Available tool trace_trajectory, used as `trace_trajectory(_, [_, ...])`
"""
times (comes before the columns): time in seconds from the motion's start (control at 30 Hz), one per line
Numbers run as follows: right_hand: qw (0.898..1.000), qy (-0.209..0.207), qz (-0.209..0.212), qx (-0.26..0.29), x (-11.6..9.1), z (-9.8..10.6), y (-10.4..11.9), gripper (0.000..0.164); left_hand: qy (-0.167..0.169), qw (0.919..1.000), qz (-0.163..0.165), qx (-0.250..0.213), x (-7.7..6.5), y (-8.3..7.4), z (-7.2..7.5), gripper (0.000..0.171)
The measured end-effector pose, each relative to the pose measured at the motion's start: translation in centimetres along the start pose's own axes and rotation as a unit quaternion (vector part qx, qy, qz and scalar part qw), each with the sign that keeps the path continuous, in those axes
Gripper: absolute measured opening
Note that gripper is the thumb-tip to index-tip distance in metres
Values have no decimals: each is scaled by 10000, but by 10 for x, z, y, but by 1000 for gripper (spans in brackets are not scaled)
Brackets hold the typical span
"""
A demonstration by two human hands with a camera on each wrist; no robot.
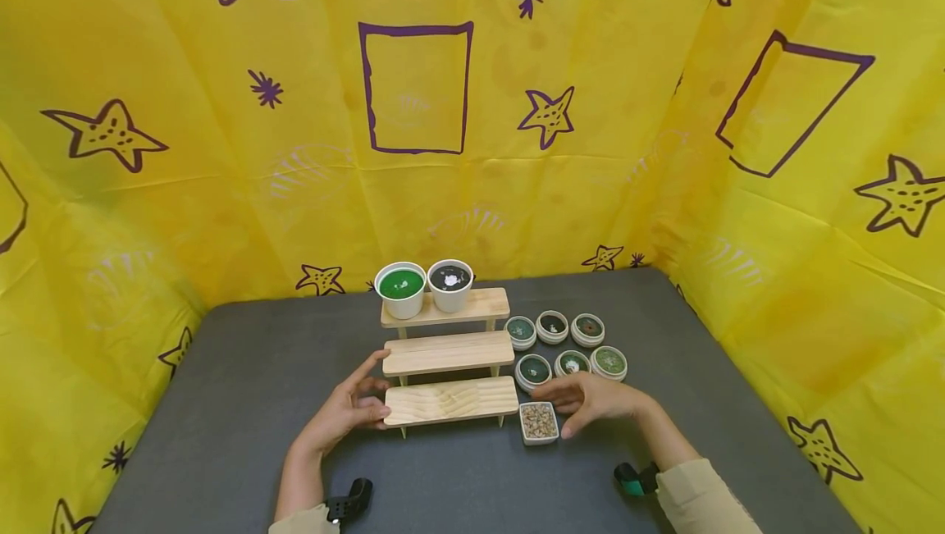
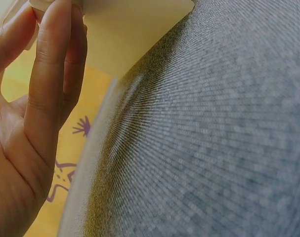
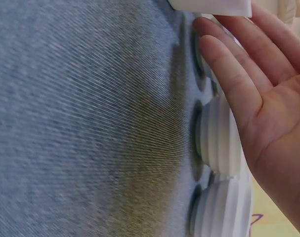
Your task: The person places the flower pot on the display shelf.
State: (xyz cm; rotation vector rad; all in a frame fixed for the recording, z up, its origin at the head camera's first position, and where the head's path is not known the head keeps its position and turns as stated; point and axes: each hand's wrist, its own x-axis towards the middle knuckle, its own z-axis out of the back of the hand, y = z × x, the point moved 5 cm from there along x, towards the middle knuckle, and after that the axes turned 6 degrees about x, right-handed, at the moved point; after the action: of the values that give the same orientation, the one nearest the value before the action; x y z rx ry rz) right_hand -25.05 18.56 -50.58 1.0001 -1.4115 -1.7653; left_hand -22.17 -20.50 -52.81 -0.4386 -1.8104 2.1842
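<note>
No readable text, labels, brands or numbers in any view. Signs only: hand-drawn purple stars, small asterisk marks and empty rectangle outlines printed on the yellow backdrop (image 1: 221,148), spread across the upper left, centre and right of the head view; a fragment of a purple asterisk shows at lower left of the left wrist view.

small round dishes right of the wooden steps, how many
6, in two rows on the grey table. Back row. Front row. The right hand may hide more; the rectangular pebble tray isn't counted.
</note>
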Motion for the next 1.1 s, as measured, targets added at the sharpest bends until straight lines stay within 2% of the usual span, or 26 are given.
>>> trace_trajectory(0.47, [9988, 82, 224, 430, 6, -11, -12, 77, 2, 10000, 34, 24, 1, 1, 0, 93])
trace_trajectory(0.73, [9991, 13, 131, 404, 8, -13, -12, 76, 38, 10000, 18, -38, 1, 0, 0, 93])
trace_trajectory(0.97, [9985, 38, 301, 450, 10, -14, -15, 73, 56, 10000, -37, -43, 1, 0, 0, 93])
trace_trajectory(1.1, [9984, 21, 264, 504, 10, -15, -16, 73, 43, 10000, -45, -25, 1, 1, 0, 92])
